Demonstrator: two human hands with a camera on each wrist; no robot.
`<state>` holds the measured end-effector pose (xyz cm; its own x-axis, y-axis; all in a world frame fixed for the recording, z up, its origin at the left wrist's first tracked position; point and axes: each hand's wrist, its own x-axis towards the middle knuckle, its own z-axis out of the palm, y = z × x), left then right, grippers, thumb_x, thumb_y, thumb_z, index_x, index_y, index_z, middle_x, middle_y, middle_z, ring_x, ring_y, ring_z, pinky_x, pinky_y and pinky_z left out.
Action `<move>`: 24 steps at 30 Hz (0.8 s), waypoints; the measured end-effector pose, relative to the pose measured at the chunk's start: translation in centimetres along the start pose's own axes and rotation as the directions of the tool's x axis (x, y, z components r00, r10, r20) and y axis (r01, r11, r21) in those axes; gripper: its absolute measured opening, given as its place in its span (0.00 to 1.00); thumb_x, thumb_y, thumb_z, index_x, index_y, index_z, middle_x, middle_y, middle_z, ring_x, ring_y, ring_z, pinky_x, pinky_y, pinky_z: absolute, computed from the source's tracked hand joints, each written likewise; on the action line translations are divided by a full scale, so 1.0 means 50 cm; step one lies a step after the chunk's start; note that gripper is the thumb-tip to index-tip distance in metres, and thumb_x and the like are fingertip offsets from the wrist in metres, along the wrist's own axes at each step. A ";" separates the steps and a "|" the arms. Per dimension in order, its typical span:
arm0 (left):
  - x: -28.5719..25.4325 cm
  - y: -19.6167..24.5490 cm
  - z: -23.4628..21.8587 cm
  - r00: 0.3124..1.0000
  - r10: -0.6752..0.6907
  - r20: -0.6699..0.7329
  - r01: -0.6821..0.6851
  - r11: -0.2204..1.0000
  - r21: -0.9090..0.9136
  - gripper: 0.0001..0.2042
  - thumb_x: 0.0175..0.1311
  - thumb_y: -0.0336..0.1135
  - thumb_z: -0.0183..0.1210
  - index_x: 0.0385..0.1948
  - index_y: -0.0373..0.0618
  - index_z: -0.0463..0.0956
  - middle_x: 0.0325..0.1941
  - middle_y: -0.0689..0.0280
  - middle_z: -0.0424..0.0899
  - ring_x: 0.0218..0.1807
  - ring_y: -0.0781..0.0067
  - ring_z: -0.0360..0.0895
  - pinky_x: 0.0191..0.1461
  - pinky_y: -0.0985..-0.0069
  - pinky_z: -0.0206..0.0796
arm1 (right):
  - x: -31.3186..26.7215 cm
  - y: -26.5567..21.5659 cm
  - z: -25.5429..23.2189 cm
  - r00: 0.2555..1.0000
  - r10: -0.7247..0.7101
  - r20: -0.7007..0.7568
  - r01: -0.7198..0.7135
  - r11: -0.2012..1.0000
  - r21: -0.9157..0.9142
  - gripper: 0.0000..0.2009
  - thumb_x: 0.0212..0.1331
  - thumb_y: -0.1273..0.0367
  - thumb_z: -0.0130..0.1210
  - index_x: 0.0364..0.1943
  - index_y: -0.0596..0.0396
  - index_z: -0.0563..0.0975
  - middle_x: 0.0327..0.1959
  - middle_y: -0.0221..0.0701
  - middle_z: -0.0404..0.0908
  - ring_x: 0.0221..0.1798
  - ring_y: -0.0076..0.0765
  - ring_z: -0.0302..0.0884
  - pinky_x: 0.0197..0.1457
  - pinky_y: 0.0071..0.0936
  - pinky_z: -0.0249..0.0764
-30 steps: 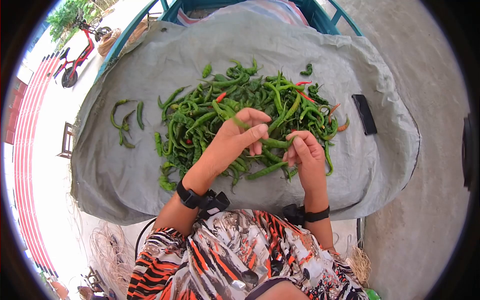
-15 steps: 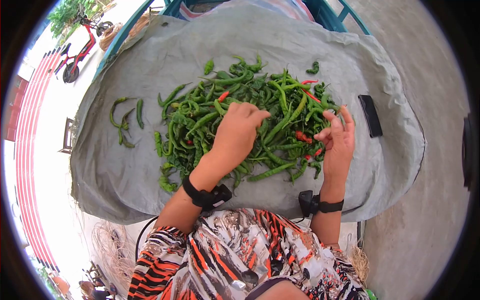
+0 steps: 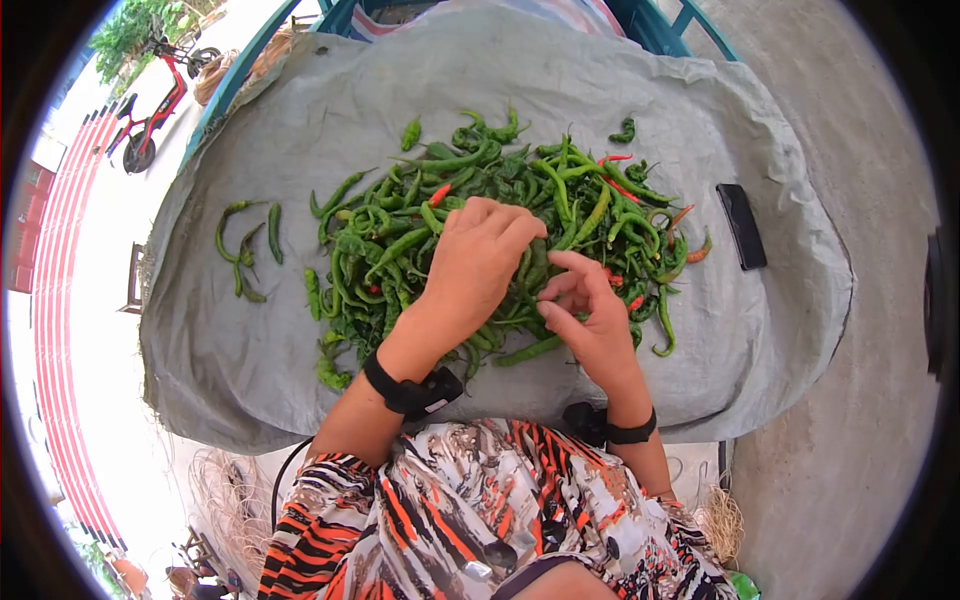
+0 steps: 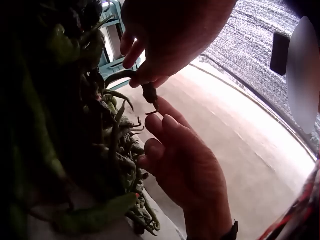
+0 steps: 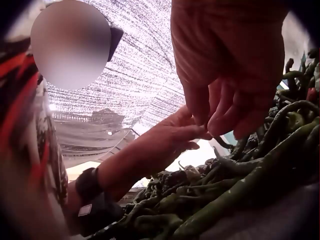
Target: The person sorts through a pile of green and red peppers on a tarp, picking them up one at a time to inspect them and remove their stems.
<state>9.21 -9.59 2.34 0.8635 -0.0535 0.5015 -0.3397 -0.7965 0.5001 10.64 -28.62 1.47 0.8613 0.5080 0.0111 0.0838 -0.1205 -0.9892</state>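
My left hand (image 3: 475, 262) is over the middle of the pile of green chili peppers (image 3: 400, 240). In the left wrist view it pinches a dark green chili pepper (image 4: 149, 92) between thumb and fingers, the thin curled stem sticking out toward my right hand (image 3: 597, 318). The right hand's fingers are loosely bent, with thumb and index finger apart close by that stem. Seen from the right wrist, the fingertips of both hands meet just above the peppers, and the held chili is mostly hidden there.
The pile lies on a grey tarp (image 3: 230, 350) spread over a teal cart (image 3: 690, 30). A few separate peppers (image 3: 274, 233) are at the left, and a black phone (image 3: 740, 227) is at the right. Some red chilies (image 3: 440, 195) show among the green ones.
A second ago both hands held a green chili together. My right hand then swung out to the pile's right side and has come back beside the left, which stayed over the pile's middle.
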 end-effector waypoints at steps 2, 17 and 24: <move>-0.001 0.008 -0.013 0.998 0.042 -0.039 -0.041 0.999 0.020 0.12 0.54 0.23 0.56 0.40 0.46 0.76 0.41 0.65 0.79 0.48 0.58 0.72 0.53 0.64 0.62 | -0.003 -0.006 0.010 0.999 -0.001 -0.050 0.003 0.999 0.043 0.15 0.61 0.75 0.56 0.52 0.56 0.74 0.36 0.26 0.79 0.30 0.15 0.72 0.33 0.16 0.70; -0.008 0.012 -0.013 0.966 -0.239 0.102 0.252 0.957 -0.145 0.08 0.61 0.29 0.57 0.41 0.42 0.75 0.38 0.60 0.78 0.41 0.58 0.73 0.45 0.64 0.67 | 0.014 -0.017 -0.074 0.967 0.059 -0.248 -0.030 0.993 0.118 0.06 0.66 0.68 0.55 0.36 0.57 0.76 0.23 0.23 0.77 0.22 0.14 0.68 0.26 0.15 0.64; 0.036 -0.023 0.082 0.985 -0.124 0.119 0.098 0.973 0.207 0.12 0.49 0.30 0.61 0.37 0.45 0.74 0.38 0.59 0.79 0.44 0.51 0.72 0.46 0.59 0.68 | 0.044 -0.025 -0.086 0.835 0.088 -0.544 0.151 0.913 0.380 0.16 0.69 0.66 0.49 0.57 0.57 0.69 0.36 0.31 0.80 0.26 0.18 0.72 0.31 0.16 0.68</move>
<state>12.70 -11.26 -0.23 0.9371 -0.0254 0.3481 -0.1692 -0.9053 0.3895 14.59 -31.03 3.36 0.9987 -0.0505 0.0016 0.0163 0.2911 -0.9566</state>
